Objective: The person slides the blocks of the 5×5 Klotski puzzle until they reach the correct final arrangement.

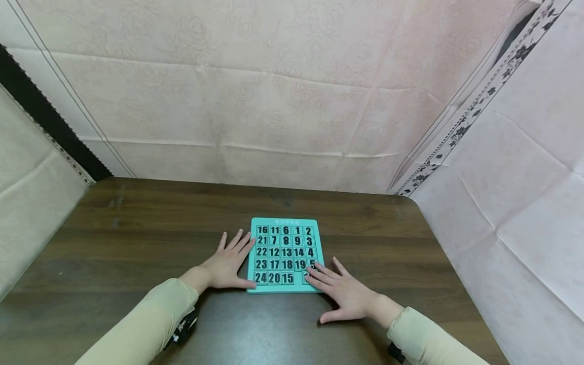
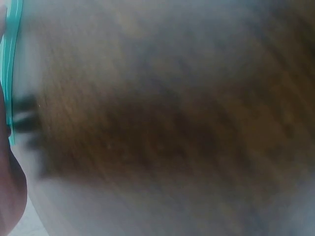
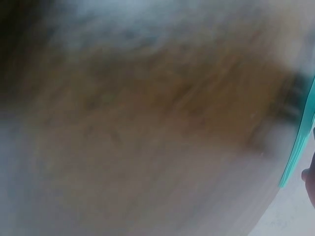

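A teal number slide puzzle (image 1: 280, 245) with black-numbered tiles lies flat on the table. Its bottom row reads 24, 20, 15, then a gap; the corner tile beyond is partly covered by right fingertips. My left hand (image 1: 228, 266) rests along the puzzle's left side, fingers spread, with fingertips at the edge and thumb at the lower corner. Over the lower right tiles, my right hand (image 1: 344, 294) extends fairly straight fingers, its thumb out to the side on the table. Only the puzzle's teal edge shows in the left wrist view and the right wrist view.
The dark wood-grain table (image 1: 159, 228) surrounds the puzzle. Pale patterned cloth (image 1: 274, 101) hangs behind the far edge, with more white cloth (image 1: 524, 203) at the right and left. Dark wrist devices (image 1: 182, 327) show below the sleeves.
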Demonstrator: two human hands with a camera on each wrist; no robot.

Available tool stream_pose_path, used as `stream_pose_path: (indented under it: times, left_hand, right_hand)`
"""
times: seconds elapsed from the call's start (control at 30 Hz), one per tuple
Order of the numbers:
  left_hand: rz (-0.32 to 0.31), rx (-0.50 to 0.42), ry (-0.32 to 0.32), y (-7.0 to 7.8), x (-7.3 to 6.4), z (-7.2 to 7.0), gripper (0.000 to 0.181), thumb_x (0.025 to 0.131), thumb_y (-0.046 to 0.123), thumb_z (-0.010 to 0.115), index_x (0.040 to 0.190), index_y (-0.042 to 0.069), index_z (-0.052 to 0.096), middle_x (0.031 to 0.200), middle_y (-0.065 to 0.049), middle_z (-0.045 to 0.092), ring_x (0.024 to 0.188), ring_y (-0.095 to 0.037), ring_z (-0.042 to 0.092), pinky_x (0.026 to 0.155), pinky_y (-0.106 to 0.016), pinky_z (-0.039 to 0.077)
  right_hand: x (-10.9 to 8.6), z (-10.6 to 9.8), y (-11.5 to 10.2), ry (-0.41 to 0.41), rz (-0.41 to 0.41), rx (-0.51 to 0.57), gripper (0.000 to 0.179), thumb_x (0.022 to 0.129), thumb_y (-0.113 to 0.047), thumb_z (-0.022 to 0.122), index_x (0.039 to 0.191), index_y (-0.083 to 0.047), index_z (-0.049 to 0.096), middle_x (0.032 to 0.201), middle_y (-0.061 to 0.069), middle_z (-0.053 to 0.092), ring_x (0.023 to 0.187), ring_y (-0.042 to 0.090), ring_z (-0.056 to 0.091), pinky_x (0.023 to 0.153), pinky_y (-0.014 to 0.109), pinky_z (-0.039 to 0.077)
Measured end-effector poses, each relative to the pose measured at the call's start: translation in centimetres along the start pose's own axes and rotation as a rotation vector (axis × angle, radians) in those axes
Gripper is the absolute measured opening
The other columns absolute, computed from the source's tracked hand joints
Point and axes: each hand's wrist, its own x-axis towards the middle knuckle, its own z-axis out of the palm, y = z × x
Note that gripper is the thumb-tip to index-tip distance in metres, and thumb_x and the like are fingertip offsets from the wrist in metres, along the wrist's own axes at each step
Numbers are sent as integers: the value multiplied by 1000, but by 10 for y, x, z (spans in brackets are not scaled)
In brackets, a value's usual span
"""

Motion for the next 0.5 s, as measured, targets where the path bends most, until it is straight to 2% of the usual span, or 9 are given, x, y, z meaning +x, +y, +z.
stream_pose_path:
  times: [0.5]
  left_hand:
    - [-4,8,-5,-1,0,0,111,72,79,51,151,8,17,157,-13,12,145,-35,4,109,-64,-2]
  right_hand:
    - [-5,-1,2,3,10,-20,90,83,-70,44,151,-16,20,157,4,19,144,26,19,109,58,6]
